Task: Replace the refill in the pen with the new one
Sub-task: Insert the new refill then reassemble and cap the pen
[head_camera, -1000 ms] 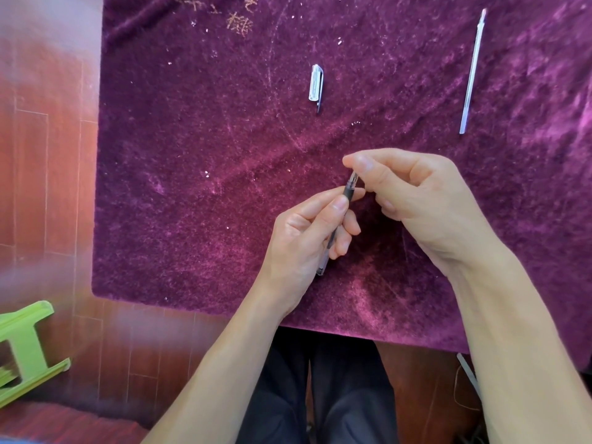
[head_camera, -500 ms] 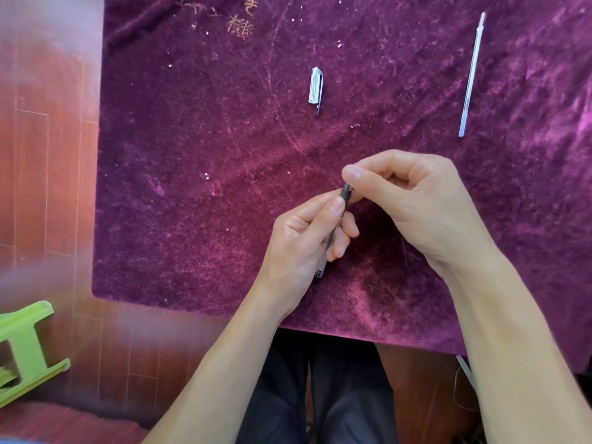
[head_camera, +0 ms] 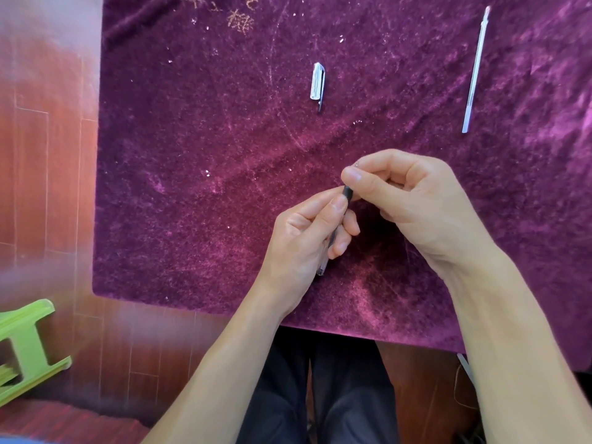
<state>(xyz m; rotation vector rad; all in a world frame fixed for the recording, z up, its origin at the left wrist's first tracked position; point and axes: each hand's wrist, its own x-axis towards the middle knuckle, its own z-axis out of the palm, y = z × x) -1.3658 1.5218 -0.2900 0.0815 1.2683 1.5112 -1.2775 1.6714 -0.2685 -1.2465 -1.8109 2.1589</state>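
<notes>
A purple velvet cloth covers the table and lies under both hands. Off to the far left of the hands, a green plastic stool stands on the reddish wooden floor. The right hand is curled, with thumb and forefinger pinched on the dark grip end of the pen. The left hand is wrapped around the pen's clear barrel, whose lower end pokes out below the palm, just above the cloth. The pen runs at a slant between the two hands, held over the cloth near its front edge. Well beyond the right hand, toward the far right of the cloth, lies the new refill, a thin pale rod. Beyond the left hand, well apart from it, lies the clear pen cap with its clip.
</notes>
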